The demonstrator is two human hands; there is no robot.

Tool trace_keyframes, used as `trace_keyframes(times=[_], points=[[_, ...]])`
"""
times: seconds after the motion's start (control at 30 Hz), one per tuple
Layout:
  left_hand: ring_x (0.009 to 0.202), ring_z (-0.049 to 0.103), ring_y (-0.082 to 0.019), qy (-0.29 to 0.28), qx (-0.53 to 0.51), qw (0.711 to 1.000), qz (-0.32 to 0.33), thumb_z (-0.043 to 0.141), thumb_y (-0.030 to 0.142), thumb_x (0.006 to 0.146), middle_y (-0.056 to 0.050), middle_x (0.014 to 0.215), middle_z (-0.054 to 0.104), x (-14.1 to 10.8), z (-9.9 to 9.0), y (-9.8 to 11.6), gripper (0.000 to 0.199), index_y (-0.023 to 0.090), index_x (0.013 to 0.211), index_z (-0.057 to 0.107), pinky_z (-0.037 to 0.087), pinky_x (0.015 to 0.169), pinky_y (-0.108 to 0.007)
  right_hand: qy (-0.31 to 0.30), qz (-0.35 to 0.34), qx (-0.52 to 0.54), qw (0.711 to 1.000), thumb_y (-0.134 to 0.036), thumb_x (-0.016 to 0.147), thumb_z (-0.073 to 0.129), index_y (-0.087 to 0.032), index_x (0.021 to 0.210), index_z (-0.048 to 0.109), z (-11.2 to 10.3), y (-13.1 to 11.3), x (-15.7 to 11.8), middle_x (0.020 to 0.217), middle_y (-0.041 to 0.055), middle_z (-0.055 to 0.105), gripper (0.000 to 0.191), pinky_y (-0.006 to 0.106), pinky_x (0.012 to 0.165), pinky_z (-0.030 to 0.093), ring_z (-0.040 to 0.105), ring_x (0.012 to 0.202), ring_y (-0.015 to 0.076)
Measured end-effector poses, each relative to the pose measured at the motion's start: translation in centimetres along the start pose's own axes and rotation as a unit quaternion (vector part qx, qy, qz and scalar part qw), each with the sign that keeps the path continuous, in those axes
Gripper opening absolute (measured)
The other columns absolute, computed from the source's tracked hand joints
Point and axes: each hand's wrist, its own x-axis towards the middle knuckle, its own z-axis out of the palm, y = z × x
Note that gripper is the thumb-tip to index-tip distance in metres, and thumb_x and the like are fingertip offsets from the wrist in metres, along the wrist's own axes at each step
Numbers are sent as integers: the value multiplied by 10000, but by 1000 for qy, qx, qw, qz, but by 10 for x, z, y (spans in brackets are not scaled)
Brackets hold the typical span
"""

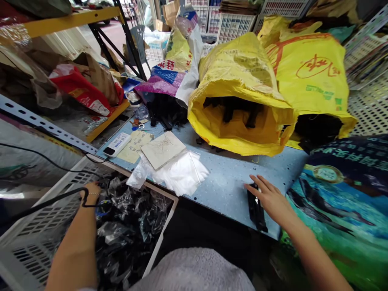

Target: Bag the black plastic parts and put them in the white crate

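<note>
Black parts (254, 214) on blue table (224, 182), right hand (269, 198) over them, fingers loosely spread; left hand (91, 192) down in white crate (45, 226), grip can't be told. Looks partway: crate holds many dark pieces with clear plastic (113, 232), while yellow sack (242, 143) has loose ones, seemingly unbagged, and white bags (189, 173) lie flat.

Black parts (257, 214), long, narrow and glossy, lie flat and close together on the speckled blue worktop (224, 173), near its front edge, their upper ends under the spread fingers of the right grip (268, 198). Black pieces in clear, crumpled bags (127, 226) lie in a loose heap in the white crate (166, 229), beside the left grip (91, 192)
</note>
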Motion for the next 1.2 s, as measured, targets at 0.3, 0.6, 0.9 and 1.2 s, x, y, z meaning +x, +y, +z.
trace_keyframes(times=[0.3, 0.6, 0.9, 1.2], points=[[627, 629, -172, -238, -131, 943, 192, 680, 347, 763, -11, 625, 658, -81, 63, 102, 201, 159, 691, 696, 465, 615, -220, 6, 54, 154, 987, -367, 945, 473, -253, 1247, 637, 23, 14, 3, 1215, 95, 673, 362, 408, 897, 545, 664, 1049, 263], [848, 605, -193, -28, -312, 860, 404, 566, 200, 867, -60, 842, 616, -144, 118, 242, 142, 168, 773, 667, 484, 812, -332, -41, 236, 728, 643, -489, 800, 696, -192, 1106, 718, 38, -106, 79, 975, 77, 746, 427, 344, 753, 516, 668, 826, 222], [788, 564, -144, -75, -450, 816, 355, 679, 222, 741, -31, 830, 582, -130, 94, 231, 156, 160, 634, 584, 451, 722, -269, -135, 178, 838, 498, -406, 733, 793, -160, 919, 755, 30, -158, 139, 798, 64, 750, 311, 261, 669, 504, 663, 686, 155], [641, 536, -90, -73, -542, 801, 244, 741, 253, 693, 41, 727, 558, -127, 79, 217, 278, 184, 808, 497, 428, 617, -208, -105, 233, 866, 430, -397, 703, 823, -146, 861, 752, 56, -162, 139, 857, 94, 760, 305, 268, 685, 561, 708, 762, 191]])
